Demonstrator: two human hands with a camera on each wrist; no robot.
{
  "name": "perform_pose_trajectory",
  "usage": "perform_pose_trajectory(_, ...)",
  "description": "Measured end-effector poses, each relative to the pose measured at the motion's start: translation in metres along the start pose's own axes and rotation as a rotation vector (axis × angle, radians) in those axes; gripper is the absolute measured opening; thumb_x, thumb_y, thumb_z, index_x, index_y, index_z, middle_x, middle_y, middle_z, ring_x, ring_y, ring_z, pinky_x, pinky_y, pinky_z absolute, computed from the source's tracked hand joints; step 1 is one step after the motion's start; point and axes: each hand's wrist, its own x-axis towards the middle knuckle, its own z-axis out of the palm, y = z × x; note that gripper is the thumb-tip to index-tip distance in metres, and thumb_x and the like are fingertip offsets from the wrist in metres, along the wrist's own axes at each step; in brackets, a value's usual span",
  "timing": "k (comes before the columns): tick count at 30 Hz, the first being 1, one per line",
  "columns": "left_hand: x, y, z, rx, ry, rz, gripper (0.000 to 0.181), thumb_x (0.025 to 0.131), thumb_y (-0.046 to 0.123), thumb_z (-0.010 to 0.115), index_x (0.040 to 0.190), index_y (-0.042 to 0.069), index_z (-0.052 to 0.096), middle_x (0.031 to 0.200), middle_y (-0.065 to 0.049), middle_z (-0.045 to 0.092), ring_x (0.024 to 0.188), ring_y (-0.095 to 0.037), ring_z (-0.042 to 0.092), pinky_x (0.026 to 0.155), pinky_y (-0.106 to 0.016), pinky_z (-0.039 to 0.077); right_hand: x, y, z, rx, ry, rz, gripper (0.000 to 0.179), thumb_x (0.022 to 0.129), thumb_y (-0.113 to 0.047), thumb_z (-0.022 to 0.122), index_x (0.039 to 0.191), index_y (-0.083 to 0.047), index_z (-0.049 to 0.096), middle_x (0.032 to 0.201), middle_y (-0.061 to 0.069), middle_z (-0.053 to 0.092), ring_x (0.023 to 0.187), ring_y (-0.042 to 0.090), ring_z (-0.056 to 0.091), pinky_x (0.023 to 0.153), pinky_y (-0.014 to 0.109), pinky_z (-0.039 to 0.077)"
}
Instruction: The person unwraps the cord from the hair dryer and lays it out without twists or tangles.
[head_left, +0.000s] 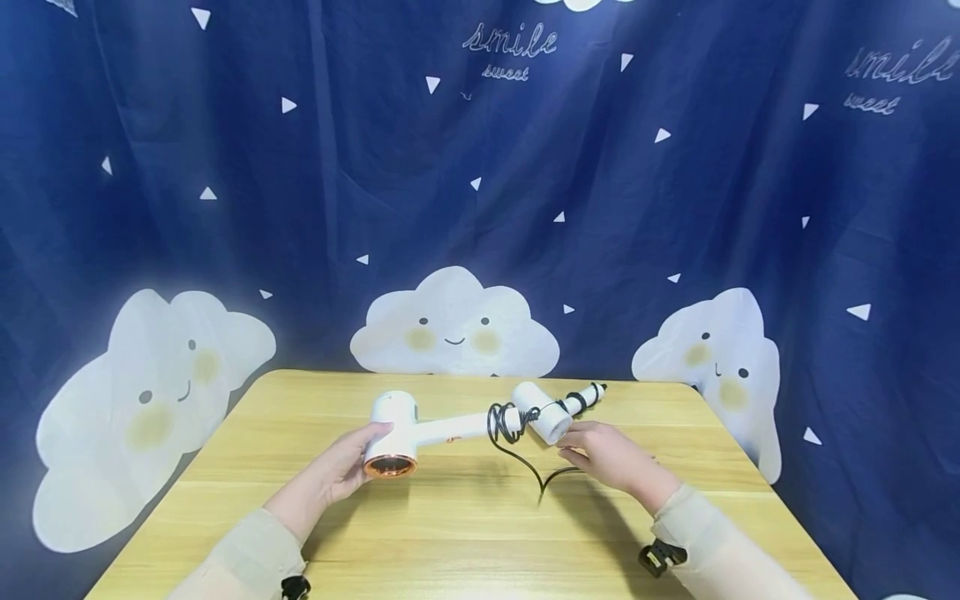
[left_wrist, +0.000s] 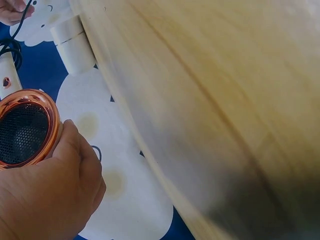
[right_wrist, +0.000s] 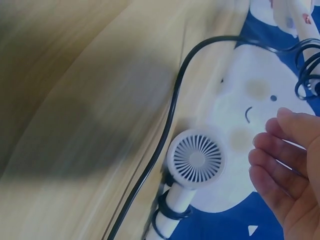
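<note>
My left hand [head_left: 348,458] grips the head of a white hair dryer [head_left: 393,421], held above the table with its handle pointing right. In the left wrist view its copper-rimmed outlet [left_wrist: 47,107] with dark mesh faces the camera. A black cord [head_left: 516,455] is coiled by the handle's end and trails right. My right hand [head_left: 611,454] hovers beside a second white hair dryer [head_left: 536,408]. In the right wrist view that hand's fingers [right_wrist: 280,150] are loosely bent with nothing in them, apart from the second dryer's slotted vent [right_wrist: 197,157].
The second dryer lies toward the back of the wooden table [head_left: 480,533], black cord wound around its handle [right_wrist: 177,200]. Behind the table hangs a blue curtain [head_left: 480,225] with white clouds and triangles.
</note>
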Motion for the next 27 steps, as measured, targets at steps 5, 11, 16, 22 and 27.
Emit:
perform_pose_trajectory(5,0.001,-0.001,0.0,-0.003,-0.01,0.0,0.067,0.101,0.029,0.054,0.145,-0.014,0.026,0.114,-0.014,0.061,0.099,-0.021,0.067,0.091,-0.031,0.057,0.004,-0.006,0.0,0.006,0.024,0.001,0.007,0.09,-0.015,0.075,0.096,-0.013,0.076,0.094,-0.002,0.07,0.085,0.014,0.067,0.077,0.034,0.059)
perform_pose_trajectory(11,0.001,-0.001,0.0,-0.006,-0.046,-0.001,0.068,0.101,0.029,0.053,0.146,-0.014,0.024,0.112,-0.013,0.063,0.098,-0.021,0.068,0.091,-0.031,0.057,0.006,-0.012,0.0,0.027,0.042,0.011,0.007,0.09,-0.015,0.075,0.096,-0.013,0.077,0.093,-0.003,0.069,0.084,0.013,0.066,0.076,0.033,0.058)
perform_pose_trajectory(16,0.001,-0.002,-0.001,-0.009,-0.054,-0.004,0.067,0.102,0.028,0.052,0.147,-0.013,0.023,0.112,-0.012,0.063,0.098,-0.021,0.068,0.091,-0.032,0.057,0.009,-0.018,0.003,0.088,0.065,0.037,0.007,0.091,-0.017,0.073,0.097,-0.013,0.077,0.094,-0.003,0.07,0.087,0.013,0.066,0.08,0.035,0.058)
perform_pose_trajectory(22,0.002,-0.003,-0.001,0.007,-0.038,0.003,0.068,0.101,0.029,0.053,0.146,-0.014,0.025,0.112,-0.012,0.063,0.099,-0.02,0.067,0.091,-0.031,0.057,0.014,-0.027,0.012,0.215,0.093,0.116,0.012,0.092,-0.015,0.072,0.102,-0.009,0.076,0.093,-0.003,0.071,0.085,0.011,0.063,0.075,0.029,0.058)
perform_pose_trajectory(27,0.002,-0.003,-0.001,-0.009,-0.042,-0.001,0.069,0.101,0.028,0.054,0.146,-0.014,0.024,0.112,-0.012,0.063,0.099,-0.02,0.067,0.091,-0.031,0.057,0.017,-0.034,0.019,0.342,0.073,0.171,0.017,0.093,-0.013,0.071,0.105,-0.002,0.075,0.091,-0.002,0.072,0.083,0.009,0.064,0.073,0.026,0.058)
